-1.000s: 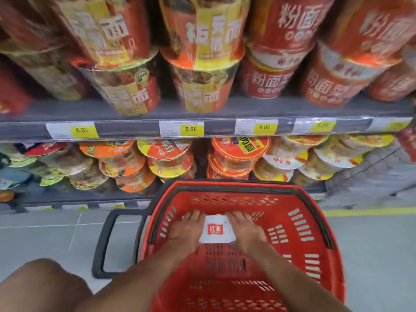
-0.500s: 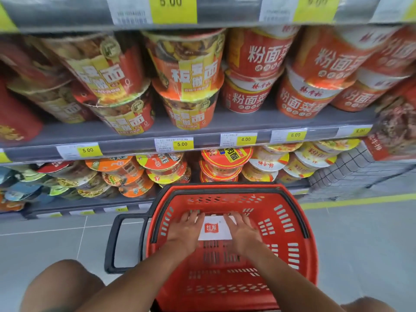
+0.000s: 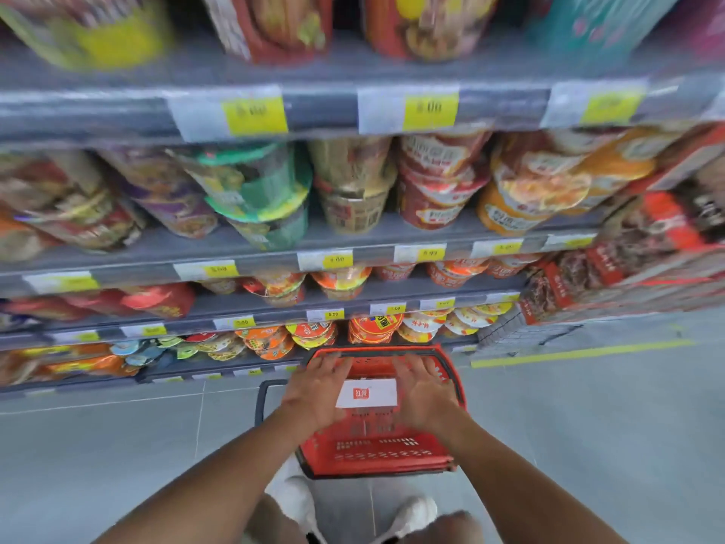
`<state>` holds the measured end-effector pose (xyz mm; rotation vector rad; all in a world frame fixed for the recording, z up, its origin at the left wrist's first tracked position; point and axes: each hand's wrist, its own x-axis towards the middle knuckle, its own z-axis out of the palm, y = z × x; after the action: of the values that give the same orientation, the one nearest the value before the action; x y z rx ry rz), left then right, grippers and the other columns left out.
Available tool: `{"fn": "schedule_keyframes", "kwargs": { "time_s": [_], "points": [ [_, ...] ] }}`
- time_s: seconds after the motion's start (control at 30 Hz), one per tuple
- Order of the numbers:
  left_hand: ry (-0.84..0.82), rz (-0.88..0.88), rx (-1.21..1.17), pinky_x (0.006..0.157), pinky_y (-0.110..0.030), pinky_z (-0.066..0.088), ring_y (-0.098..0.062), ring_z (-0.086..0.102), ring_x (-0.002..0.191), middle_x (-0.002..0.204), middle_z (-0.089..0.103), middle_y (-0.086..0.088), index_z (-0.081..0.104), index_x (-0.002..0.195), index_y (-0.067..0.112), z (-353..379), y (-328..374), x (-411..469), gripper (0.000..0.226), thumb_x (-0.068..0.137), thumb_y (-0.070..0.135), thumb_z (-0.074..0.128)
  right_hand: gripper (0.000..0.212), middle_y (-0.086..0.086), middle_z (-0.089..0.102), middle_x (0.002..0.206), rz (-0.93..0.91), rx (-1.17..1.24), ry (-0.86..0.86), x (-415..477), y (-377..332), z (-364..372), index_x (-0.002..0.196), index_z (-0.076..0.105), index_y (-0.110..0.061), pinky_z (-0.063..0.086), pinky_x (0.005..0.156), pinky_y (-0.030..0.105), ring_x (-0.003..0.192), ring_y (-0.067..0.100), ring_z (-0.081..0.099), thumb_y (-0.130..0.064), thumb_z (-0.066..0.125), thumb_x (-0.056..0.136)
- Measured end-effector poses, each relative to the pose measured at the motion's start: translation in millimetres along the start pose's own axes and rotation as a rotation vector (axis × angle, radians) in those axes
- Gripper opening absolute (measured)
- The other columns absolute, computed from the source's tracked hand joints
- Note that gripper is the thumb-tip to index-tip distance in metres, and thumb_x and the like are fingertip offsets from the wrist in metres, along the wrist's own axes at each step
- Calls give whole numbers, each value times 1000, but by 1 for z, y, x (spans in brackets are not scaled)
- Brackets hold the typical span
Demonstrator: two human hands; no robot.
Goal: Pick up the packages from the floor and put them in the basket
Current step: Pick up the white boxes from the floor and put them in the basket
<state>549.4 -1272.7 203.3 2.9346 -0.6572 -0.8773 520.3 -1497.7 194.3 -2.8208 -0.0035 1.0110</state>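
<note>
Basket (image 3: 372,457): red plastic, slotted walls, semi-gloss; handle (image 3: 262,402) black plastic, smooth. Package (image 3: 367,393): white, smooth, matt-looking (paper or film, can't tell), red label. Floor (image 3: 588,426): grey tiles, smooth, faint sheen. Shelves (image 3: 129,274): grey, matt, prob. painted metal. Noodle cups (image 3: 435,198): glossy wrap. Price tags (image 3: 255,111): paper.

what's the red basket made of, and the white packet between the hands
Basket: looks like hard moulded plastic, red, with slotted walls. Packet: probably smooth paper or plastic film, flat white with a red logo; blur leaves it open.
</note>
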Motion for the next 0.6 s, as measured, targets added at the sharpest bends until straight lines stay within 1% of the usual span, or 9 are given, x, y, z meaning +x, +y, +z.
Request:
{"fn": "schedule_keyframes", "kwargs": {
  "time_s": [0.1,0.17,0.27,0.47,0.53,0.6],
  "points": [
    [10,20,-5,122,-53,24,-29,13,155,170,7,-1,7,161,30,-52,-6,-42,110,80,64,72,120,-2,-9,173,-2,28,51,-47,-16,-54,164,-3,-34,20,123,64,158,31,-3,-72,72,78],
    [22,21,2,123,-52,21,-28,11,155,171,5,0,5,162,31,-79,-13,-69,112,79,69,70,120,-5,-12,172,-24,47,69,-75,-32,-85,164,-4,-35,22,122,65,159,30,-5,-73,71,78],
    [91,11,-5,124,-53,19,-26,7,156,171,1,2,3,162,31,-105,-22,-91,112,80,71,67,118,-6,-12,172,-57,37,108,-98,-46,-114,163,-4,-38,22,121,65,159,27,-7,-73,70,78],
    [192,-86,-108,125,-51,18,-25,6,157,171,4,3,2,161,35,-116,-32,-129,111,79,72,67,120,-5,-11,173,-141,-23,130,-110,-63,-144,163,-4,-38,17,123,65,159,27,-8,-76,70,77],
    [208,-141,-145,124,-53,20,-26,7,156,170,6,2,2,160,36,-117,-41,-147,110,79,71,68,121,-4,-12,173,-190,-60,114,-108,-76,-153,163,-6,-38,19,123,65,159,28,-7,-78,69,77],
    [243,-238,-202,123,-54,21,-26,6,156,170,7,3,4,160,35,-114,-50,-171,110,79,71,68,122,-4,-12,173,-275,-104,120,-108,-95,-160,163,-5,-36,22,122,64,159,27,-5,-82,66,75]
  ]
}}
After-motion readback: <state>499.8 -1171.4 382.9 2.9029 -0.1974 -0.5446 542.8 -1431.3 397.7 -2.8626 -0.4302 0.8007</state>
